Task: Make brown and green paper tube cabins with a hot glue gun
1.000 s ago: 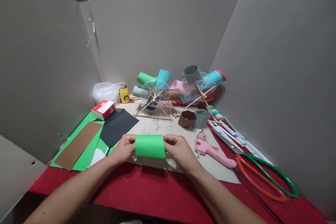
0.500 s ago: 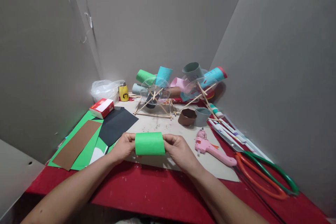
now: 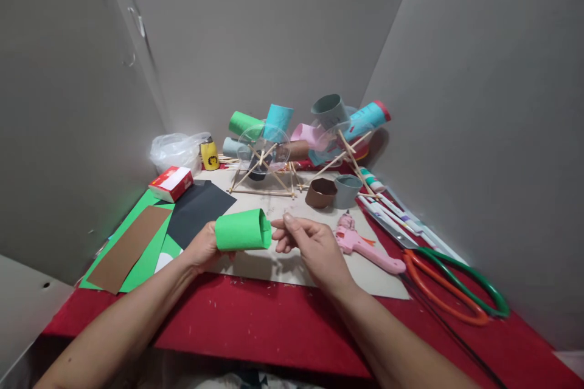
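My left hand (image 3: 201, 247) grips a rolled tube of green paper (image 3: 241, 230), held sideways above the grey card mat (image 3: 319, 267), with its open end facing right. My right hand (image 3: 310, 244) hovers just right of that open end, fingers loosely curled and thumb and forefinger near the rim; it has let go of the tube and holds nothing. Behind the tube stands a stick-and-paper-tube wheel model (image 3: 264, 155).
Green, brown and black paper sheets (image 3: 150, 237) lie at the left beside a red and white box (image 3: 171, 183). A pink glue gun (image 3: 365, 246), brown and grey paper rings (image 3: 322, 192) and large scissors (image 3: 456, 292) lie at the right. Grey partition walls surround the red table (image 3: 255, 328).
The right hand has come off the green tube, which the left hand has turned so its open end faces right. The view has tilted down a little.
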{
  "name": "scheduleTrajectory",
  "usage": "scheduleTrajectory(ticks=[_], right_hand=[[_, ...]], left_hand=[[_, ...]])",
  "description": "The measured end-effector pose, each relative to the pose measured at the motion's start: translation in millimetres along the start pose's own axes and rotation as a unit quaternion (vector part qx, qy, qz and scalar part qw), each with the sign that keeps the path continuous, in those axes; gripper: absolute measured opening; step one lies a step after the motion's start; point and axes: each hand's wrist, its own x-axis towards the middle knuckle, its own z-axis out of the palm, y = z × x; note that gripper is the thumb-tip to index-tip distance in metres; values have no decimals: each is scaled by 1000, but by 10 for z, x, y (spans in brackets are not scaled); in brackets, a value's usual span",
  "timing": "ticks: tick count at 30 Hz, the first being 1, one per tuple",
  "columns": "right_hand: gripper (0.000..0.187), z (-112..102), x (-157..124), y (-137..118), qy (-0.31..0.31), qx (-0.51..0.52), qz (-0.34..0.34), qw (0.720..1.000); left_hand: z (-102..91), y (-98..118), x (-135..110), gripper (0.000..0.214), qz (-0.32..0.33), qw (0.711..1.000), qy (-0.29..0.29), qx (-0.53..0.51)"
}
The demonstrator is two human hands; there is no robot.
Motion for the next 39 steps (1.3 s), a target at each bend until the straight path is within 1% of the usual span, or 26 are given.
scheduleTrajectory(ticks=[2,5,9,14,18,21,24,26,30,35,37,39], right_hand=[[40,20,-36,-29,-15,-31,-15,999],[36,47,-72,-58,-18,-60,-25,998],[30,58,-68,-68,-16,-63,-13,998],[30,47,-41,-68,-30,-57,4,998],[32,45,-51,-48,-34,-65,-18,997],[29,51,-63,-19,-25,-85,-24,996],[21,59,-65,16,-9,-113,-18,993],[20,62,-65,33,-5,-131,-17,991],[21,58,-71,25,-9,-106,-1,994],[17,46,-69,-5,-5,-46,26,999],[17,29,-63,26,-16,-38,38,998],[17,-4,-62,90,-42,-20,59,997]], left_hand=[[-3,-19,11,37,5,1000,-3,5],[-4,-46,28,30,15,1000,-2,19],[4,-34,12,27,5,999,-4,45],[28,21,-14,25,-9,998,-12,61],[56,56,-21,21,-16,998,-13,65],[68,59,-29,23,-2,998,-12,63],[63,29,-28,18,7,998,-12,57],[59,-1,-24,16,9,999,-12,51],[83,-19,-54,13,28,999,-2,44],[173,66,-198,19,80,997,4,16],[196,84,-259,24,84,996,-2,11],[205,84,-305,27,89,996,-12,16]])
